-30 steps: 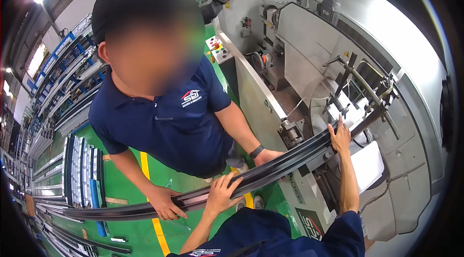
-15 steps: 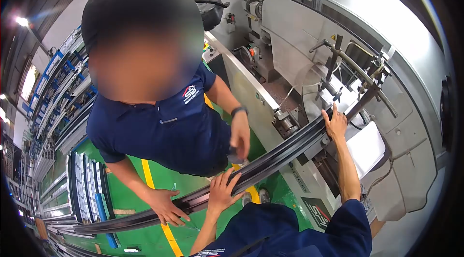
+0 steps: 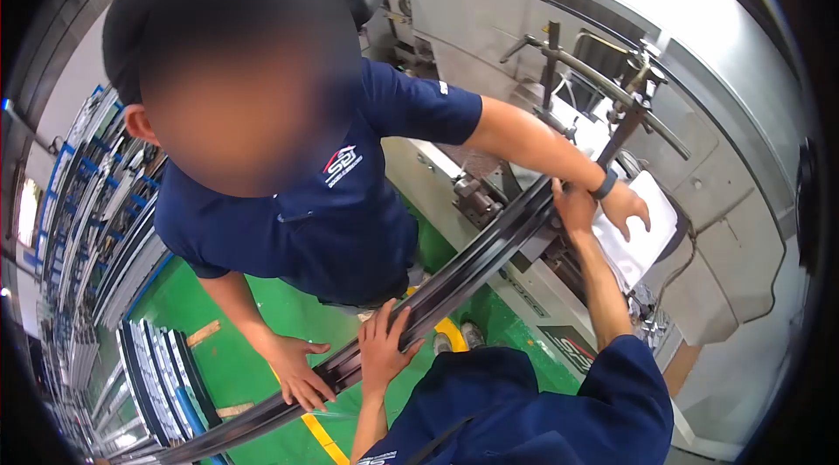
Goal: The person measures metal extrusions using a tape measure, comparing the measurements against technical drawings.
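Left hand point(image 3: 382, 351) clenched over the long, curved black metal profile strip point(image 3: 454, 286), right hand point(image 3: 572, 207) grasping its far end at the grey bending machine point(image 3: 699, 203), steadying it alongside a co-worker's hand point(image 3: 297, 373) lower down the strip.

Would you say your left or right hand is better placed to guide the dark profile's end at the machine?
Probably the right hand: it rests on the profile at the machine. The left hand grips it mid-length, away from the machine.
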`<state>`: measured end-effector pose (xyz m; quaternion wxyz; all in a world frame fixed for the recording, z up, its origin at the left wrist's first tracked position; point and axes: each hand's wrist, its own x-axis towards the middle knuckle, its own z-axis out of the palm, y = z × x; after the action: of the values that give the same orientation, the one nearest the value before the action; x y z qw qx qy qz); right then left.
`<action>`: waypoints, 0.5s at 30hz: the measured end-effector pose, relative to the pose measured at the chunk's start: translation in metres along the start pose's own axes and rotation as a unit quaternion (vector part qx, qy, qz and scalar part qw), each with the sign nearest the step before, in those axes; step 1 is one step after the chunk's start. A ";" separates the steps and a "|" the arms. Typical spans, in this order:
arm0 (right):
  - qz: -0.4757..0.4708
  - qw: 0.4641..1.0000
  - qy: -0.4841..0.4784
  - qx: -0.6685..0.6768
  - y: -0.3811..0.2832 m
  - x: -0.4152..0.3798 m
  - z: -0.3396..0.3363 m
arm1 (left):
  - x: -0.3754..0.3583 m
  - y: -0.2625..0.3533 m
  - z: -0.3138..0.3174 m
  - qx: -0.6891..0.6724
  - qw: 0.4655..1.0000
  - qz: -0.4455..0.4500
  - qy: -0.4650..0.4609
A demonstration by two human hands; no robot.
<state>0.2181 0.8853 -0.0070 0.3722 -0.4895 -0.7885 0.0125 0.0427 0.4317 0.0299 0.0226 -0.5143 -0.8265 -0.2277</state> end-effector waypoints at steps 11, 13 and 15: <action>0.122 0.963 0.061 0.235 -0.071 -0.084 -0.116 | 0.013 -0.008 0.007 0.082 0.995 0.049 -0.008; 0.082 0.955 0.030 0.284 -0.087 -0.106 -0.109 | 0.015 -0.005 0.006 0.089 0.994 0.055 -0.014; 0.096 0.944 -0.079 0.306 -0.106 -0.132 -0.113 | 0.016 -0.005 0.005 0.096 0.994 0.054 -0.012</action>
<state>0.2373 0.6884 0.0393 0.4376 -0.4229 -0.7226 0.3280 0.0322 0.4453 0.0279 0.0737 -0.5566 -0.8156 -0.1397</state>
